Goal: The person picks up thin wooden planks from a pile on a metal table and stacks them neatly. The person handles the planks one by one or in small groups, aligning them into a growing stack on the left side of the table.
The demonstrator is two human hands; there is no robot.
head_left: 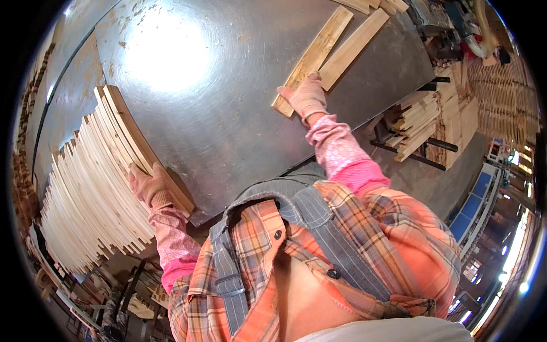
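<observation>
My left hand point(149, 186), in a pale work glove, lies over the near part of a long row of light wooden slats point(94, 188) standing side by side on edge. Its thumb is against the outermost slat point(134, 132) and its fingers reach over the tops of the slats. To the right, my gloved right hand point(307, 98) grips the near end of a flat wooden board point(320, 47), thumb on one edge and fingers on the other. A second board point(356, 48) lies at a slant beside it, close to my fingertips.
Both boards lie on a shiny metal tabletop point(228, 131). More wood pieces point(393, 5) show at its far edge. Beyond the right edge, stacked slats point(419, 122) rest on a dark metal rack point(441, 145). Blue panels point(472, 196) on a frame stand farther right.
</observation>
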